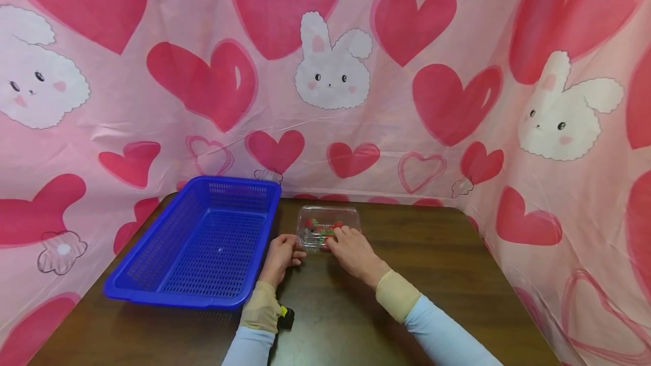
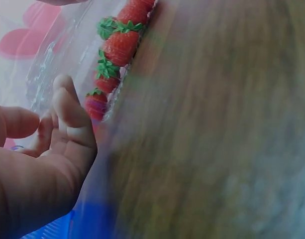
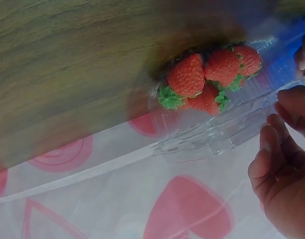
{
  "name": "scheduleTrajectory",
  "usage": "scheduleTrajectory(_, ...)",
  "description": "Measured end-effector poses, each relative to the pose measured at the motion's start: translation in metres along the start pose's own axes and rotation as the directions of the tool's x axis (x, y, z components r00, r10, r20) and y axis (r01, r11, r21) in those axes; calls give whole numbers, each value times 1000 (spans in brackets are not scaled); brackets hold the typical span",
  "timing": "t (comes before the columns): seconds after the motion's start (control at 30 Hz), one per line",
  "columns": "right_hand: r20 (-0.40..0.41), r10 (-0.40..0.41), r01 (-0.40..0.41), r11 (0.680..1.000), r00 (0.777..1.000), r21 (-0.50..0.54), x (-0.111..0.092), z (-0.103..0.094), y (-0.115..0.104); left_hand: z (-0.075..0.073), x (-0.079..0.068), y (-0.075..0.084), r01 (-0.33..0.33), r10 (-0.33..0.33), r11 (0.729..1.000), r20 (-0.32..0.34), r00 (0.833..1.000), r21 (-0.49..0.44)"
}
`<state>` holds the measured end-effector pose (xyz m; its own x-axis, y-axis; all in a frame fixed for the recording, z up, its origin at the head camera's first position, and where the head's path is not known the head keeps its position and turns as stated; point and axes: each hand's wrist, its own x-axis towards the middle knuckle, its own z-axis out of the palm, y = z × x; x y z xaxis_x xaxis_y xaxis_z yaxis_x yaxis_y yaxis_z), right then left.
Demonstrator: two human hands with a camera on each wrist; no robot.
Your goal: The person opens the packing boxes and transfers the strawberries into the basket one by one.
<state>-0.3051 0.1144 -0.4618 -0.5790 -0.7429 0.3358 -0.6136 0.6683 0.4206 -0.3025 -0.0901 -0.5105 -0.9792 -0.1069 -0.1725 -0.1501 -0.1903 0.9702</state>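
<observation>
Pink heart-print fabric backdrop (image 1: 274, 92) hangs from nine round to three o'clock; white cartoon rabbit (image 1: 333, 81) at twelve; dark wood-grain table (image 1: 432, 258), softly glossy, at six.

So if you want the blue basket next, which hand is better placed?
The left hand, probably: it's close to the blue basket, by the clear box's near left corner. The right hand is farther across, at the box's near right side.

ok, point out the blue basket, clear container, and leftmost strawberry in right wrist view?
blue basket (image 1: 211, 253): head view, bare perforated floor
clear container (image 1: 328, 214): head view, clear plastic at far side
leftmost strawberry (image 3: 186, 75): right wrist view, red body
</observation>
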Motion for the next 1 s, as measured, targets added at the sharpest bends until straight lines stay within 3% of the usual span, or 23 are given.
scheduleTrajectory(0.5,14,-40,40,999,999,-26,12,-3,-5,2,4,5,6,-4,999,43,999,-44)
scheduleTrajectory(1.0,77,-76,87,984,994,-155,26,-6,-22,2,5,1,7,-6,1000,115,993,-9)
